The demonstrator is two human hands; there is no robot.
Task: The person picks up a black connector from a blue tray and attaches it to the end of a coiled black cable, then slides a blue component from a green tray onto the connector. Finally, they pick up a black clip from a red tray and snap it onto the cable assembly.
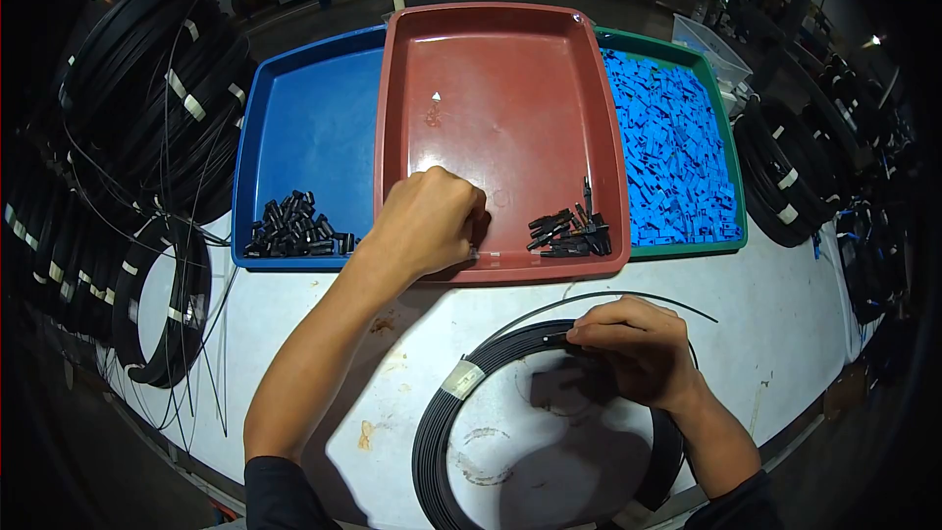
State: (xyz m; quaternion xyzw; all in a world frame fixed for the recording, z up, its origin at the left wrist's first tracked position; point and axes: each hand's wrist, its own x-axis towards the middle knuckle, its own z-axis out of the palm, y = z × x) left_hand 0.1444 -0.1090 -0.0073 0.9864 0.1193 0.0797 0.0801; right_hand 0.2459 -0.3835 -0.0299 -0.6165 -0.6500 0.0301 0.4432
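Observation:
My left hand (432, 221) is closed over the lower left part of the red tray (491, 118); its fingertips and anything in them are hidden. Small black connectors (574, 233) lie in the tray's lower right corner. Below the tray, my right hand (633, 344) pinches the end of a black cable at the top of a coil. That black cable coil (442, 451) rests on the white table, bound with a pale label (462, 379). A loose length of cable arcs above the right hand.
At the left, a blue tray (314, 118) holds black parts (294, 226). The green tray (743, 226) at the right is full of blue pieces (672, 152). Stacked black coils (162, 88) stand far left, more coils (785, 172) far right. A clear bin (714, 51) sits behind.

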